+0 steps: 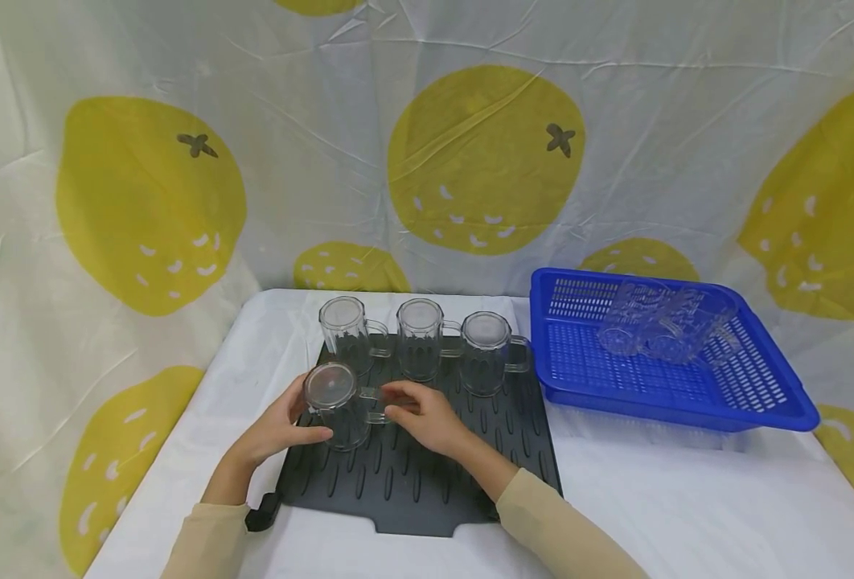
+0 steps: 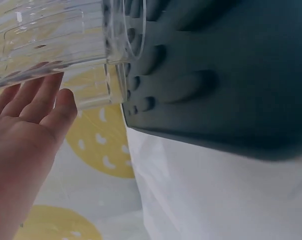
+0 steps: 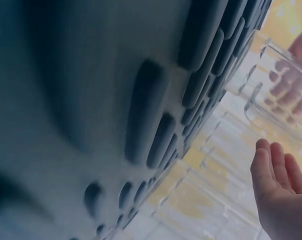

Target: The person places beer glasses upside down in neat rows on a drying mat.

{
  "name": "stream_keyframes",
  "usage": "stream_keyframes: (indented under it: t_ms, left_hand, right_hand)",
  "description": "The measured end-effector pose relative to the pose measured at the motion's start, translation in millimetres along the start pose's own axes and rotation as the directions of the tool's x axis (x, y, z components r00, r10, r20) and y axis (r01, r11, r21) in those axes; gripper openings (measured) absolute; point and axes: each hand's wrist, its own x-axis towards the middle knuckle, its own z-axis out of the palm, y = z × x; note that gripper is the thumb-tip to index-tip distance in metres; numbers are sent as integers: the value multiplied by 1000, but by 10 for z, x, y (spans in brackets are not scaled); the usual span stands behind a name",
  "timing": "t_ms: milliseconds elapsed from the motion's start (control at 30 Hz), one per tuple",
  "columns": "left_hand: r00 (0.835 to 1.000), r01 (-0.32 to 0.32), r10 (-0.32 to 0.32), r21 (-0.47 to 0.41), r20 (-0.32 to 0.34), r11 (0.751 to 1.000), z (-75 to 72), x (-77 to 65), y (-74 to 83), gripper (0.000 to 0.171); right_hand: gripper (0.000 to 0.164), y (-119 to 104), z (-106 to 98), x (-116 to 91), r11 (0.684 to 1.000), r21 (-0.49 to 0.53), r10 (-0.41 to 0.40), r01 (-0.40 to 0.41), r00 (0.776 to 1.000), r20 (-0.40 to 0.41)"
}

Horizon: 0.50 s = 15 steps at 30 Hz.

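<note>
A clear glass mug stands upside down at the left of a black ridged drying mat, its handle pointing right. My left hand holds the mug's left side, thumb in front and fingers behind; the left wrist view has those fingers against the glass. My right hand is beside the handle, fingers loosely bent, with a small gap from the glass in the right wrist view. Behind stand three more upturned glass mugs: a left one, a middle one and a right one.
To the right sits a blue plastic basket, with several clear glass mugs lying in it. A white cloth covers the table. A lemon-print curtain hangs behind. A small black object is at the mat's front left corner.
</note>
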Motion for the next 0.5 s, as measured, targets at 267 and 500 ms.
stream_keyframes:
  t_ms: [267, 500]
  left_hand:
    - [990, 127, -120, 91, -74, 988, 101, -269, -108, 90]
    - [981, 182, -160, 225, -115, 957, 284, -510, -69, 89]
  right_hand:
    - [38, -36, -225, -171, 999, -51, -14, 11, 998, -67]
    - [36, -80, -471, -319, 998, -56, 5, -12, 991, -130]
